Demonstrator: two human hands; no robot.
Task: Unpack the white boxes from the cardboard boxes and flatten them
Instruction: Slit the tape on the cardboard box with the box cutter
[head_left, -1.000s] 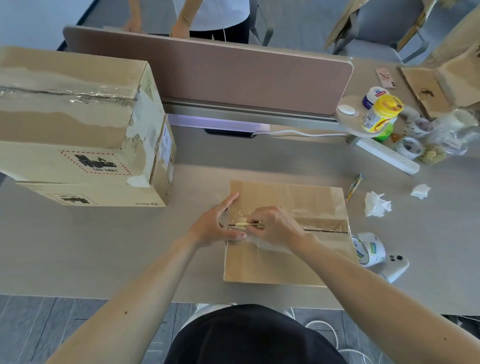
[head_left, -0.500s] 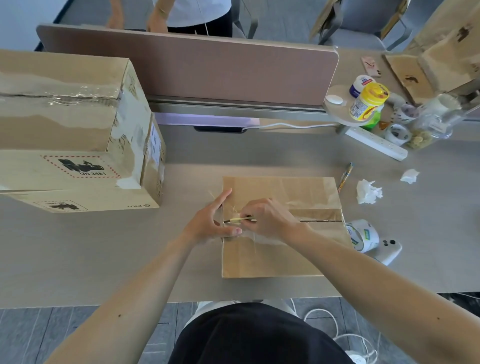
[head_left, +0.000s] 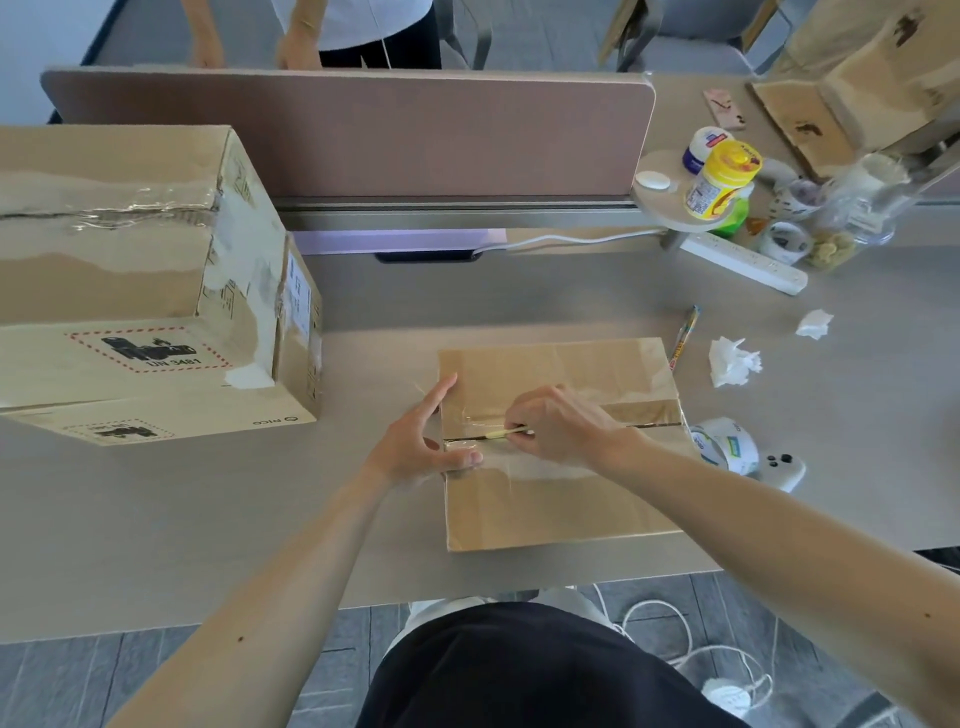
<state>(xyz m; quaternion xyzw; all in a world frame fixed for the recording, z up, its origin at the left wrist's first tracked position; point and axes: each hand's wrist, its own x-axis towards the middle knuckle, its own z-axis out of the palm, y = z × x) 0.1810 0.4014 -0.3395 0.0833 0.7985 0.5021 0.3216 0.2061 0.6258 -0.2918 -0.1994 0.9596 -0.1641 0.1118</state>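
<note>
Cardboard box (head_left: 561, 499), right hand (head_left: 566, 426) pinching yellow tool (head_left: 501, 435), left hand (head_left: 415, 441) spread on its edge, large box (head_left: 156, 353) marked UN 3481

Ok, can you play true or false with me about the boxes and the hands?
1. The right hand pinches a thin yellowish tool at the taped seam of the small cardboard box. True.
2. The left hand lifts that box in the air. False: it steadies the box's left edge, and the box lies on the table.
3. Two bigger cardboard boxes sit stacked on the left. True.
4. The small cardboard box stands wide open. False: its top lies flat.
5. The crumpled tissue lies on the small cardboard box. False: it lies on the table, to the right.
</note>
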